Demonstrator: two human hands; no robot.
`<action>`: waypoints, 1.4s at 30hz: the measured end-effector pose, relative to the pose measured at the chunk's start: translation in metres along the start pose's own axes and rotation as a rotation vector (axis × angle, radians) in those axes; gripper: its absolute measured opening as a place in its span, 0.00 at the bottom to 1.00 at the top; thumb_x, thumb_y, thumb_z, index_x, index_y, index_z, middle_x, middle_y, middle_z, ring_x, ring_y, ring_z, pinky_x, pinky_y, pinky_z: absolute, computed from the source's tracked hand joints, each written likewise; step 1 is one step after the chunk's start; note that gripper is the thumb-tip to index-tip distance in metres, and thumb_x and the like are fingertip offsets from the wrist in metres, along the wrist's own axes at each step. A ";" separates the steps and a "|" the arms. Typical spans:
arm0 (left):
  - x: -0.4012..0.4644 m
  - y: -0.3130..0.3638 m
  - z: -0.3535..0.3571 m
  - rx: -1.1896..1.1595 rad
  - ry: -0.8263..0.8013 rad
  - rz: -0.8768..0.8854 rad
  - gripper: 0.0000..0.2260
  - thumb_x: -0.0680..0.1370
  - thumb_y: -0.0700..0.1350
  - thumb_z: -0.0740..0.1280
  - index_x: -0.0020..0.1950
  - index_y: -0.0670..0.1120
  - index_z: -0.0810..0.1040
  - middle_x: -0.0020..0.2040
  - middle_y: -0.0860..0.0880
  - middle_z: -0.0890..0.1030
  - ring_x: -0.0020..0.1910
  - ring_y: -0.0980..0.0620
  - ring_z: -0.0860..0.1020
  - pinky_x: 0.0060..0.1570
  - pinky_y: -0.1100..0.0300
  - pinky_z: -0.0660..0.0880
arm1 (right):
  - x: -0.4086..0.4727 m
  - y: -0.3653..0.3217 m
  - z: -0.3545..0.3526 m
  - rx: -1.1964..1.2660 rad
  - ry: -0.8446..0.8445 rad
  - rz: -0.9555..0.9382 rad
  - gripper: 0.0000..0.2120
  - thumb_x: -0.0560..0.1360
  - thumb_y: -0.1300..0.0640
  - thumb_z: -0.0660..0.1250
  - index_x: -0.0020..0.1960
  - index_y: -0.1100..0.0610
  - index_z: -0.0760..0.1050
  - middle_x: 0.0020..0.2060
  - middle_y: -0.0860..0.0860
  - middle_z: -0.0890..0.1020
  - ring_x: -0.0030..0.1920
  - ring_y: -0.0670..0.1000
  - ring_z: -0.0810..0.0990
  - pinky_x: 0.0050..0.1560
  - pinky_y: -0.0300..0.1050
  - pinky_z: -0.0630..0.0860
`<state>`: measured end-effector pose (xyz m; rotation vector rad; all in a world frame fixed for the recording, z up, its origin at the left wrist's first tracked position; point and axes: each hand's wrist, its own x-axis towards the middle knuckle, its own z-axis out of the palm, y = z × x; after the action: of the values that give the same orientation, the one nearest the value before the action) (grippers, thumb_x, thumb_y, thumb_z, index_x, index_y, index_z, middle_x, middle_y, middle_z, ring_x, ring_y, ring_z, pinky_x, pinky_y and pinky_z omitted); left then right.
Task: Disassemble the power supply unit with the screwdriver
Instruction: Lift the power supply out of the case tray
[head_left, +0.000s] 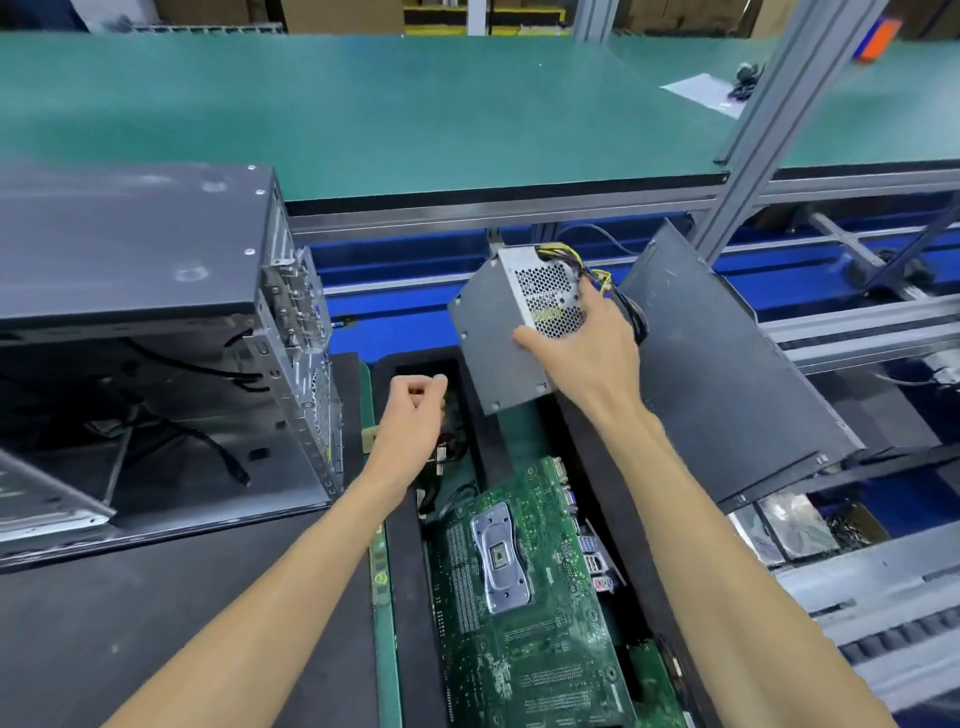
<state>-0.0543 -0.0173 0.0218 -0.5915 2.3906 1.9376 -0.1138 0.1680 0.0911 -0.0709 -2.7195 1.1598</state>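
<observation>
above tray (410, 561), right hand (587, 348) grips psu (493, 332)

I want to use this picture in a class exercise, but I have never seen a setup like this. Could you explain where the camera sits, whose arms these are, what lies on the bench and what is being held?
There is no machine here: a person wears a camera on the head, so you look down along their own bare arms. The right hand grips a grey metal box, the power supply unit, lifted and tilted, with its cables trailing behind. The left hand is curled into a loose fist; whether it holds anything is unclear. Below lies a green motherboard. At left stands an opened computer case; at right leans a dark side panel. No screwdriver is visible.
</observation>
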 end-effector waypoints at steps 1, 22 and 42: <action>-0.001 0.002 -0.003 -0.055 0.006 -0.054 0.11 0.83 0.59 0.59 0.57 0.54 0.72 0.55 0.48 0.81 0.54 0.51 0.80 0.57 0.49 0.79 | -0.003 -0.006 -0.007 0.032 -0.007 -0.012 0.39 0.61 0.35 0.72 0.70 0.46 0.73 0.51 0.34 0.79 0.55 0.40 0.78 0.51 0.45 0.73; -0.102 -0.069 -0.118 -0.842 -0.315 -0.428 0.26 0.78 0.66 0.62 0.59 0.47 0.85 0.66 0.44 0.81 0.60 0.46 0.82 0.57 0.48 0.78 | -0.151 -0.092 -0.016 -0.144 -0.400 -0.268 0.44 0.53 0.29 0.70 0.68 0.40 0.76 0.54 0.36 0.79 0.54 0.45 0.78 0.54 0.47 0.77; -0.185 -0.156 -0.315 -0.428 0.040 -0.405 0.19 0.80 0.41 0.62 0.29 0.49 0.79 0.22 0.54 0.74 0.29 0.55 0.72 0.39 0.59 0.69 | -0.326 -0.160 0.144 -0.333 -0.475 -0.766 0.48 0.62 0.46 0.80 0.78 0.56 0.67 0.68 0.51 0.77 0.65 0.56 0.75 0.68 0.50 0.61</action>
<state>0.2351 -0.2882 -0.0066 -1.0392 1.6887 2.2472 0.1835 -0.0835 0.0598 1.2173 -2.8187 0.5340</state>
